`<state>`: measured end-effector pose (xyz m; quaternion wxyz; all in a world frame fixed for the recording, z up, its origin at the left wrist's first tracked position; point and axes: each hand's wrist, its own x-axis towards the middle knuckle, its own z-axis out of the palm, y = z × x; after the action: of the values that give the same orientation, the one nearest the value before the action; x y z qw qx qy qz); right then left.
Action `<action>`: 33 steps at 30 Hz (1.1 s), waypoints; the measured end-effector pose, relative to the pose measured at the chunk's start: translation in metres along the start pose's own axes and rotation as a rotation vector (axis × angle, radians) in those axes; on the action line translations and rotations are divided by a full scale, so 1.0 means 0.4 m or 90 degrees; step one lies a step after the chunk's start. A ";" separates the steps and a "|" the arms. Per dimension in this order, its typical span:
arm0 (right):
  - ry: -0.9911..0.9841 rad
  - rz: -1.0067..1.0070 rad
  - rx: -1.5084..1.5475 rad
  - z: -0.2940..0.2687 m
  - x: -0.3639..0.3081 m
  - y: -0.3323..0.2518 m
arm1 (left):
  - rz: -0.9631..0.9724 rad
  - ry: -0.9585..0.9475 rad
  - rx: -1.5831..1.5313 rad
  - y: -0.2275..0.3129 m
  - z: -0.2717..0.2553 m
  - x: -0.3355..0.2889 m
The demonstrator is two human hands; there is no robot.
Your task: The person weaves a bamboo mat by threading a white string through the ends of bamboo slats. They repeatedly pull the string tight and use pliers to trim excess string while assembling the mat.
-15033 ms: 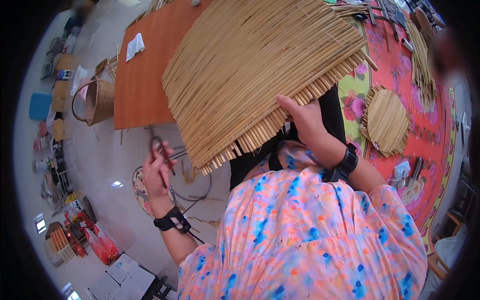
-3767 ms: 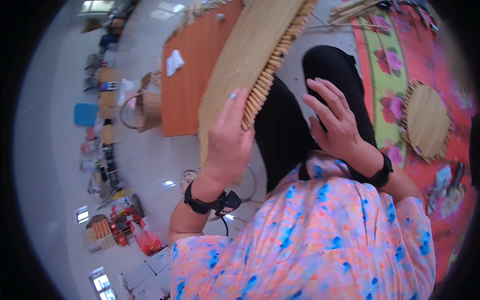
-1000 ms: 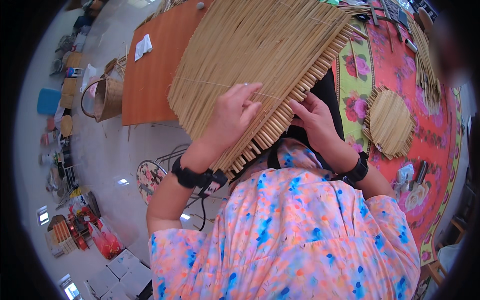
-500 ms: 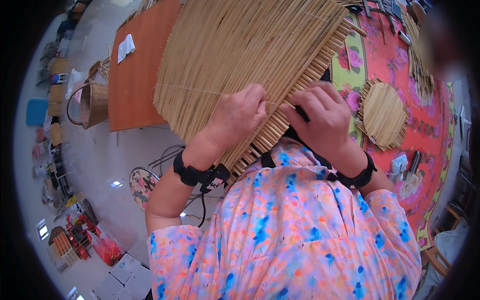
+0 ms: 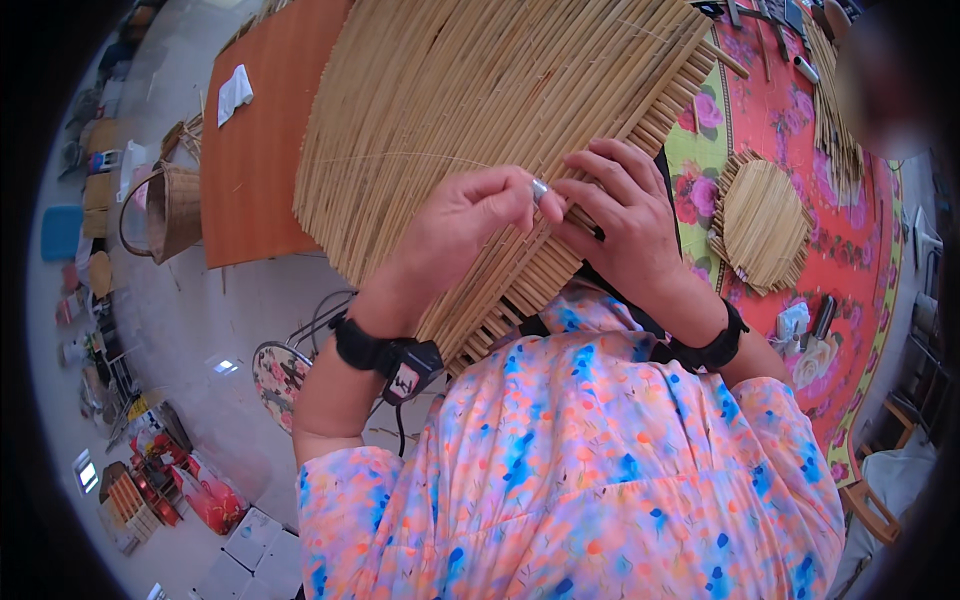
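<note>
A large mat of straight, straw-coloured stalks (image 5: 420, 130) lies in front of me, its stalk ends forming a stepped edge at the right. My left hand (image 5: 470, 215) is above that edge, fingers curled, a silvery ring (image 5: 540, 191) on one finger. A thin pale thread (image 5: 400, 155) runs slackly across the mat to this hand; the pinch itself is partly hidden. My right hand (image 5: 625, 215) grips the mat's edge, its bent fingers lying over the stalks and close to the left fingertips. The underside of the edge is hidden.
An orange-brown board (image 5: 255, 150) stands left of the mat, a white cloth (image 5: 235, 95) on it. Beyond it is a wicker basket (image 5: 172, 215). On the red floral cloth (image 5: 850, 270) at right lies a smaller oval stalk piece (image 5: 762, 225). A floral-seated stool (image 5: 275, 380) is lower left.
The thread, taut before, now bows loosely. My left hand has turned, bringing its ringed finger into sight near the right hand. My right fingers have spread onto the stalk edge.
</note>
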<state>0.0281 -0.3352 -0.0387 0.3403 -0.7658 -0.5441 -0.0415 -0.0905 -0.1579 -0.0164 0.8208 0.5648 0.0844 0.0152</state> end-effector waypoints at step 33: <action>-0.082 -0.022 -0.090 -0.025 0.021 0.004 | -0.186 0.476 0.867 -0.087 -0.551 -0.314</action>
<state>0.0359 -0.3343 -0.0280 0.2486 -0.7795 -0.5738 -0.0363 -0.2512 0.0182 -0.1100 0.2056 0.8835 0.4188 0.0410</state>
